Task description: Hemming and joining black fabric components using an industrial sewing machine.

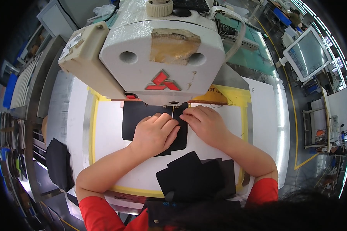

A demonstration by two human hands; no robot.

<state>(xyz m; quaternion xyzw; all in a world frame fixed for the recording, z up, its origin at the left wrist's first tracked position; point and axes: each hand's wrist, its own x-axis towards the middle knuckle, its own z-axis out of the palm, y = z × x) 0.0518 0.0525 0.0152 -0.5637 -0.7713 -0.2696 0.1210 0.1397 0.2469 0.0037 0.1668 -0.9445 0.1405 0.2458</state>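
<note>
A black fabric piece (132,120) lies flat on the white work plate, under the head of a large white sewing machine (119,77). My left hand (155,133) rests on this fabric, just left of the needle (172,112), its fingers curled and pressed together. My right hand (204,123) is closed in a pinch on the needle's other side, its fingertips at the fabric's right edge. Whatever either set of fingertips holds is hidden or too small to name. Closer to me lie several loose black fabric pieces (191,175), overlapping one another.
Yellow tape (138,191) borders the white plate (112,154). A stack of black fabric (58,163) sits at the table's left edge. To the right stands a monitor (307,54) on an arm. Metal racking (46,81) is at the left.
</note>
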